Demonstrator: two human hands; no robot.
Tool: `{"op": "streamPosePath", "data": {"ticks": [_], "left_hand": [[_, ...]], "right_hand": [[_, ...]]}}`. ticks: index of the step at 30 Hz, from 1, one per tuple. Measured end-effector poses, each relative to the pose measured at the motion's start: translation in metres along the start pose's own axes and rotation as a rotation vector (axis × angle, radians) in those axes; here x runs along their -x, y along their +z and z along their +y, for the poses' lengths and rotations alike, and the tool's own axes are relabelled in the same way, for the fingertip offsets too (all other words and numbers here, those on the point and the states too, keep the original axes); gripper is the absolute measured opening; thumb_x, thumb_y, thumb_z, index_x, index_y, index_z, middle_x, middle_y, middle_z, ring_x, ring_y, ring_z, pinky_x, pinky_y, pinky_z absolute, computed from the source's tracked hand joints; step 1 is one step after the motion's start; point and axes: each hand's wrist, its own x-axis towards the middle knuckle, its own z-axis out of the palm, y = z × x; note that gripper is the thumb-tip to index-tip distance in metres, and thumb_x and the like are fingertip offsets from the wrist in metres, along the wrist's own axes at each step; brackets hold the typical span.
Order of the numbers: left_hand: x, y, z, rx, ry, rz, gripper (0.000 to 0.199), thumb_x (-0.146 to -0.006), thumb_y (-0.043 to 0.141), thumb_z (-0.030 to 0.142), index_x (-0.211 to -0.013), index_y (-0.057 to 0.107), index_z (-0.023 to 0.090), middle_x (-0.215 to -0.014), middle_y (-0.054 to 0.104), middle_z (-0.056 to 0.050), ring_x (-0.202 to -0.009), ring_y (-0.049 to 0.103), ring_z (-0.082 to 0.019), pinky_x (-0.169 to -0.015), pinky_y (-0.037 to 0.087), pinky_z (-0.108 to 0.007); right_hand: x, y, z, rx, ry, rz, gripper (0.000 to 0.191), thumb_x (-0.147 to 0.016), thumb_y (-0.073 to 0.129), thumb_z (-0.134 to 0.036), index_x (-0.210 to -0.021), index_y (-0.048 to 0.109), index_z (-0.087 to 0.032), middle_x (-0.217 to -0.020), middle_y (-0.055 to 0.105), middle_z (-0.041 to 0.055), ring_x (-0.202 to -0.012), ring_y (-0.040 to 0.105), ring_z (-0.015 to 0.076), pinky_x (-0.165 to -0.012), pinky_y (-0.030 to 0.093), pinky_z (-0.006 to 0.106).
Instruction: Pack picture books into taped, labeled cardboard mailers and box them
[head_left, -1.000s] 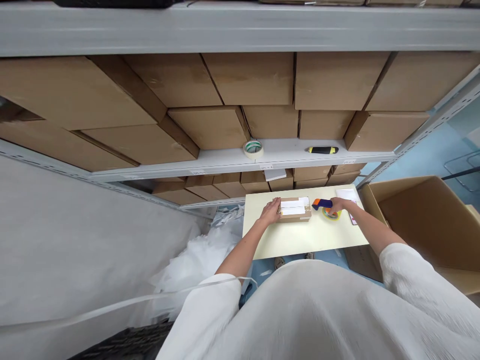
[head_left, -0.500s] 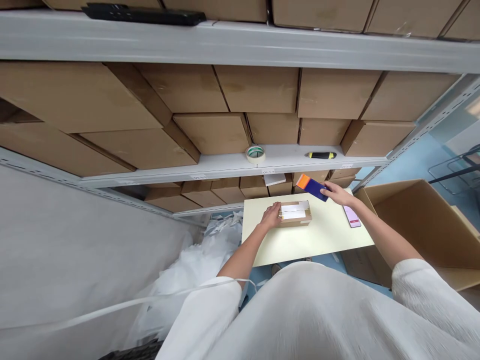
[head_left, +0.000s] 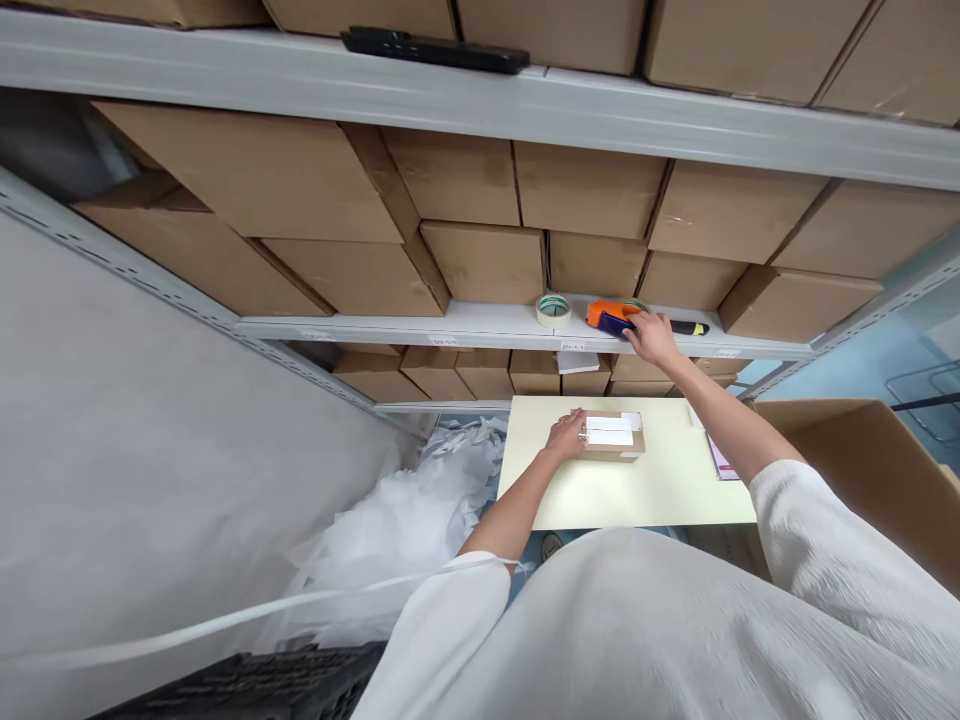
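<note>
A small brown carton with white labels lies on the pale yellow tabletop. My left hand is wrapped round the carton's left end. Up at the shelf, my right hand grips an orange and dark blue tape dispenser, which is at the shelf surface. A roll of tape sits just left of the dispenser. To the right of my right hand is a black and yellow cutter, partly hidden by the hand.
Brown boxes fill the grey shelves. A phone lies by my right forearm. At the right stands a large open carton; white plastic wrap is heaped left of the table. A black bar rests on the upper shelf.
My right hand has moved up from above the table to the shelf with the dispenser. My left hand stays on the carton. The view has shifted left.
</note>
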Motion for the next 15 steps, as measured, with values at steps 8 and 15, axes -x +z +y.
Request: {"op": "streamPosePath", "data": {"ticks": [8,15], "left_hand": [[0.003,-0.003,0.003,-0.011,-0.006,0.004,0.094,-0.09,0.071,0.022,-0.174,0.031,0.029,-0.186,0.024,-0.007,-0.169,0.03,-0.035,-0.135,0.031,-0.049],[0.009,-0.006,0.007,-0.09,-0.013,-0.006,0.088,-0.092,0.069,0.027,-0.172,0.032,0.033,-0.186,0.025,-0.008,-0.169,0.026,-0.038,-0.137,0.015,-0.064]], "right_hand": [[-0.008,0.006,-0.001,0.049,0.049,0.038,0.051,-0.109,0.045,-0.039,-0.15,0.066,-0.016,-0.14,0.068,0.023,-0.126,0.053,0.0416,-0.106,0.038,0.055],[0.03,-0.007,-0.015,0.017,0.102,0.142,0.054,-0.108,0.049,-0.04,-0.156,0.057,-0.016,-0.156,0.058,0.0206,-0.134,0.047,0.0384,-0.114,0.036,0.052]]}}
